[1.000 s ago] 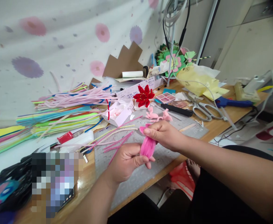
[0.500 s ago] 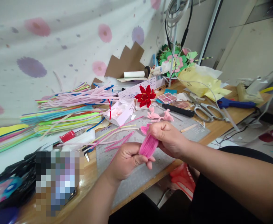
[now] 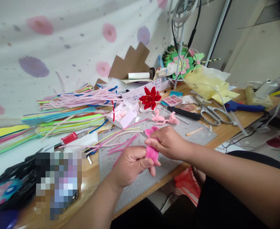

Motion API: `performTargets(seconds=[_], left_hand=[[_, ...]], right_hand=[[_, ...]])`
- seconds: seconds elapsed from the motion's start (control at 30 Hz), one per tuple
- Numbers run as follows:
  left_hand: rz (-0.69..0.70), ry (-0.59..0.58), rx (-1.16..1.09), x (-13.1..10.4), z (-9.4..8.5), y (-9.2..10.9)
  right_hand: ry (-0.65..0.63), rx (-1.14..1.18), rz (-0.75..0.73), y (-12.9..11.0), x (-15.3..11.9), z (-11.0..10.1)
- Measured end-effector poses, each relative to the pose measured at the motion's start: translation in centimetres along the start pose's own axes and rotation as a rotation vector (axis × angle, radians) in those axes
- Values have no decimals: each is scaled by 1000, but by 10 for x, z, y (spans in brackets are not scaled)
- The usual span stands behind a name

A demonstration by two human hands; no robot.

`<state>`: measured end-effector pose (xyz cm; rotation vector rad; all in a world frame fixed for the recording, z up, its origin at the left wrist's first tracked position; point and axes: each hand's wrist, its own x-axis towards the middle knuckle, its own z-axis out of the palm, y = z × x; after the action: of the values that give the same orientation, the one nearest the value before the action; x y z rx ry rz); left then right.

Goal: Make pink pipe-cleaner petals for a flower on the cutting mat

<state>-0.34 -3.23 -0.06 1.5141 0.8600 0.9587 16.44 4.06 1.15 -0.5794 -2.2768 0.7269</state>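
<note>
On the left of the worktop point(image 3: 90, 183), bundles of coloured stems point(image 3: 70, 124) lie piled beside a box point(image 3: 128, 120). Loose pink stems point(image 3: 124, 148) lie on the grey mat point(image 3: 130, 194), just beyond the left hand point(image 3: 129, 165). That hand's thumb and index finger are closed on the left edge of a pink band point(image 3: 152, 154), with other fingertips showing below it. The band is above the mat, between the two hands. The right hand point(image 3: 169, 142) grips its upper end, thumb on the near side; pink loops point(image 3: 149, 131) poke out above that thumb, and whether they join the band is hidden. Beyond the hands are a red flower point(image 3: 150, 98) and pale pink pieces point(image 3: 171, 118); farther right lie scissors point(image 3: 210, 115) and a glue gun point(image 3: 246, 107).
</note>
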Motion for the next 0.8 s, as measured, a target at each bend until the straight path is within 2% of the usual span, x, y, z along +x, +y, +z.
performTargets(seconds=[0.07, 0.1, 0.27, 0.4, 0.47, 0.53, 0.67, 0.8], left_hand=[[6, 10, 51, 0, -1, 1], [10, 11, 77, 0, -1, 1], [23, 10, 93, 4, -3, 1], [30, 4, 41, 5, -3, 0], [18, 4, 50, 3, -2, 0], [-1, 8, 68, 0, 0, 1], [-22, 32, 139, -1, 1, 0], [-55, 43, 211, 4, -1, -3]], right_hand=[[17, -62, -50, 2, 1, -1], [14, -13, -32, 2, 2, -2], [-138, 679, 197, -1, 0, 3], [-225, 986, 229, -5, -3, 13], [-234, 1000, 216, -6, -4, 15], [-226, 913, 174, -6, -4, 15], [-102, 653, 108, -1, -6, 16], [-61, 571, 215, 8, -6, 18]])
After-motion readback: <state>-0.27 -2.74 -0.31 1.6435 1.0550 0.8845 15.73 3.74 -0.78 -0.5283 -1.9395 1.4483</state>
